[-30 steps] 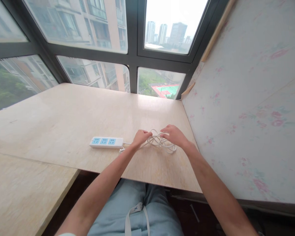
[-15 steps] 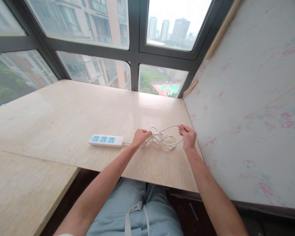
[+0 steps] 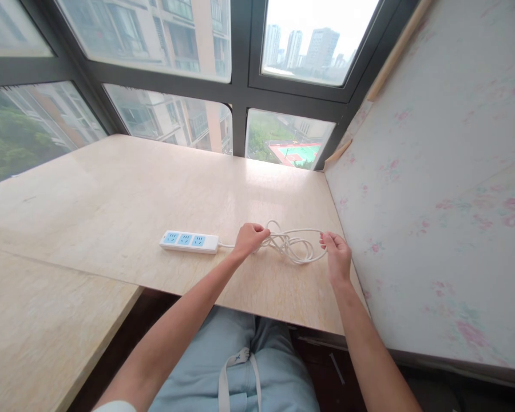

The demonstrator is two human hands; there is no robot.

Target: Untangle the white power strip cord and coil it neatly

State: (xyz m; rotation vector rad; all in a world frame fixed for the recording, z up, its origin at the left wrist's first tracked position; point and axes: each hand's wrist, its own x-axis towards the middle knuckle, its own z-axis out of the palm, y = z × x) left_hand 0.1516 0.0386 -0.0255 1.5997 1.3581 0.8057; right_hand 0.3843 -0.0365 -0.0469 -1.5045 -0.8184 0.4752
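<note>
A white power strip (image 3: 189, 242) with blue socket faces lies on the stone-topped ledge, left of both hands. Its white power cord (image 3: 298, 252) runs right into a loose, tangled heap of loops. My left hand (image 3: 249, 237) pinches the cord at the left side of the heap, hiding part of it. At the right side, my right hand (image 3: 335, 252) is closed on a loop of the same cord, holding it out from the heap. The plug cannot be made out.
A beige stone ledge (image 3: 111, 194) spans below dark-framed windows (image 3: 240, 91). A floral-papered wall (image 3: 433, 200) rises close beside my right arm. A second, nearer slab (image 3: 47, 320) lies at the left. My legs in light blue trousers (image 3: 236, 355) are below the front edge.
My right hand has moved a little down and to the right relative to the wall, drawing its cord strand straighter. The loops have shifted slightly. The camera view has turned slightly.
</note>
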